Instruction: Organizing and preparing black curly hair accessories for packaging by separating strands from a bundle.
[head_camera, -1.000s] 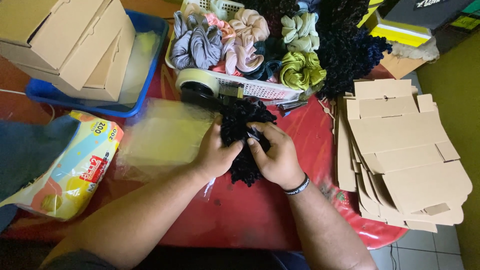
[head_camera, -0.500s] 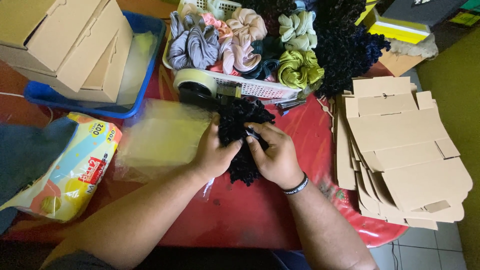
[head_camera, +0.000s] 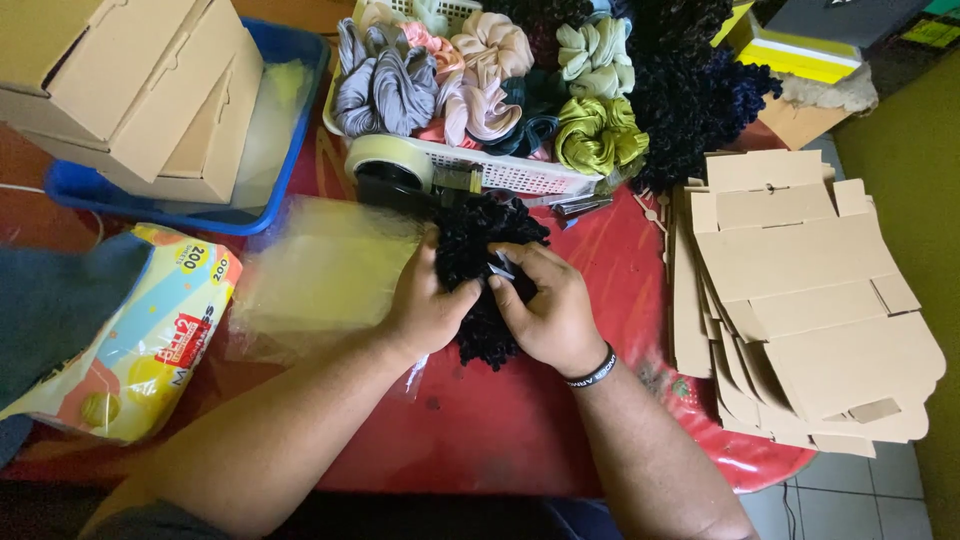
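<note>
Red table (head_camera: 560, 440): hands grip black scrunchie (head_camera: 480, 250).

Scrunchie basket (head_camera: 520, 175) behind hands, flat cartons (head_camera: 800, 300) right, tissue pack (head_camera: 130, 340) left, boxes (head_camera: 130, 90) in tray (head_camera: 80, 190)

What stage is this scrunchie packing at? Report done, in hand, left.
Done: folded cardboard boxes stacked in the blue tray. In hand: left hand and right hand grip a black scrunchie beside clear plastic bags. Left: a white basket full of scrunchies and flat box blanks unfolded.
</note>
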